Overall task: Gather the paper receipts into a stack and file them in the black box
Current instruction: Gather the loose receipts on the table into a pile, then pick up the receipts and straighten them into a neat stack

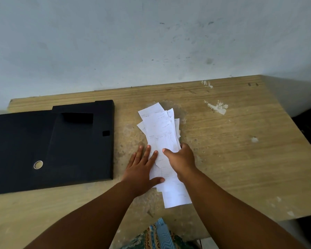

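Note:
Several white paper receipts [161,130] lie in a loose, overlapping pile on the wooden table [232,144], running from mid-table toward the near edge. My left hand [142,169] lies flat with spread fingers against the pile's left side, fingertips and thumb resting on the paper. My right hand [181,159] covers the middle of the pile, thumb on top and fingers curled around its right edge. The black box [61,146] lies flat and closed at the left of the table, a round metal-rimmed hole [38,164] on its left part.
A pale wall rises directly behind the table. The table's right edge slants away, with dark objects beyond it at the right. Patterned fabric [158,234] shows at the near edge between my forearms.

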